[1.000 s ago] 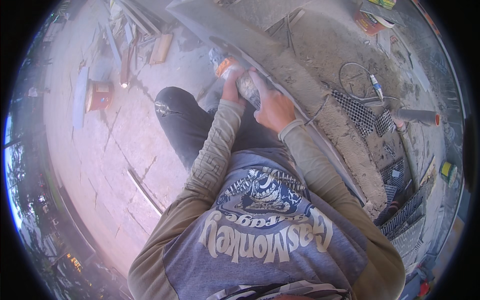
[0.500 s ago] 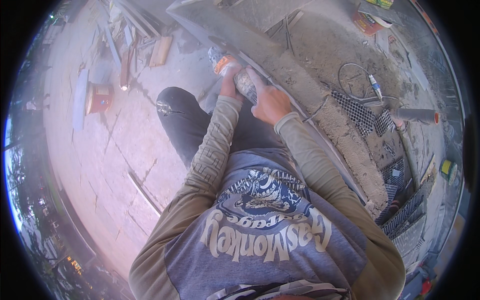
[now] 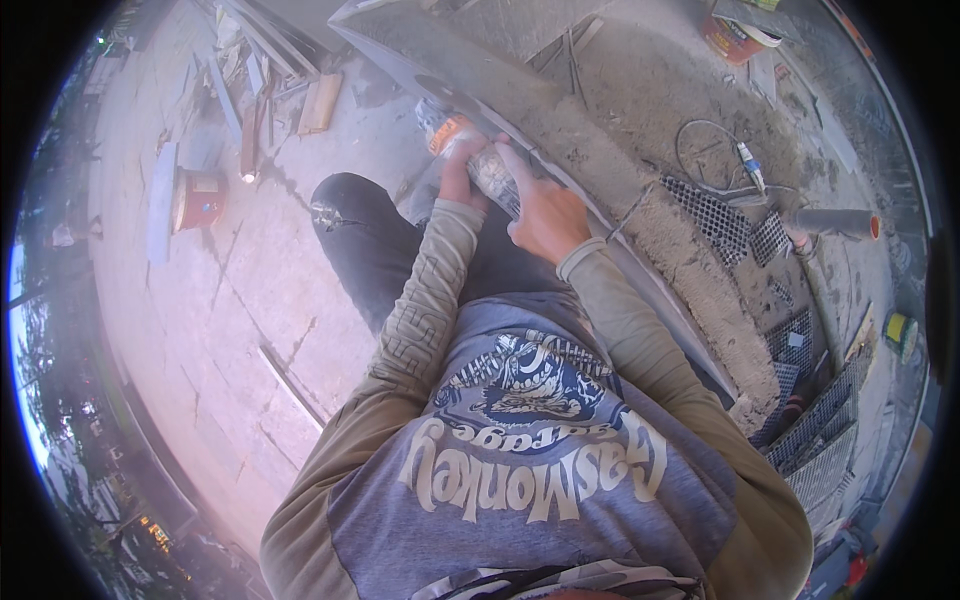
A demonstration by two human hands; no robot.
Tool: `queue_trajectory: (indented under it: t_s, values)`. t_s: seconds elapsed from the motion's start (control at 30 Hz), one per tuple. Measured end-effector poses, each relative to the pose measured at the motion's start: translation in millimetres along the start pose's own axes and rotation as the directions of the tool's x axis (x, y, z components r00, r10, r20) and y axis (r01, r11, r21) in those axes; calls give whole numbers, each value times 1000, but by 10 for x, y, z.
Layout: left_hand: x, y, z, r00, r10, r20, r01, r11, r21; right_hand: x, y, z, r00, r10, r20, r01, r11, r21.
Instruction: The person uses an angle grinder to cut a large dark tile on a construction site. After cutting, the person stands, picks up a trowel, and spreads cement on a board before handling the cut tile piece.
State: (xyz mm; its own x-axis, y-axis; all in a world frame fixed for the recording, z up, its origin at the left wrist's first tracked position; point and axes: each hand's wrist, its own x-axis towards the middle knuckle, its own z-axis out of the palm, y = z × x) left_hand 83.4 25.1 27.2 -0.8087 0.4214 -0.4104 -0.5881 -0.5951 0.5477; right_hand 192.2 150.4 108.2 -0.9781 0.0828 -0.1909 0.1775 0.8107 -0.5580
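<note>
Both my hands are closed on a dusty angle grinder point(image 3: 494, 178) with an orange collar, held at a slant above my bent knee. My left hand point(image 3: 462, 160) wraps the front of its body near the orange part. Farther back, my right hand point(image 3: 550, 212) grips the rear, its thumb side along the casing. The grinder's head points away to the far left, close against the edge of a long grey slab point(image 3: 385, 55). A dark round shape, probably the disc, shows at that edge, hazed by dust.
Sandy mortar point(image 3: 690, 270) runs along the slab. To the right lie black plastic grids point(image 3: 710, 220), a cable with a blue-and-white connector point(image 3: 750, 168) and a grey pipe point(image 3: 835, 228). A red-brown bucket point(image 3: 200, 198) and wood scraps point(image 3: 320, 103) stand left.
My hands and the grinder have shifted slightly right and nearer to me along the slab edge. Dust around the grinder's head looks thinner.
</note>
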Motion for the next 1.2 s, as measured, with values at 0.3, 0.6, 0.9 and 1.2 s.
queue_trajectory:
  t_s: [0.3, 0.6, 0.9, 1.2]
  values:
    - [-107, -47, 56, 1000, -21, 19, 21, 1000, 0, -103, 39, -28, 1000, -7, -21, 8, 1000, 22]
    - [5, 19, 8, 999, -39, 14, 39, 999, -24, 45, -9, -4, 999, 19, 28, -18, 999, -31]
    - [218, -13, -114, 998, 0, -61, -2, 999, -34, 191, -4, 40, 999, 32, 25, -32, 999, -17]
    - [203, -25, -117, 999, -1, -38, -1, 999, -42, 143, 6, 40, 1000, 7, 20, -7, 1000, -23]
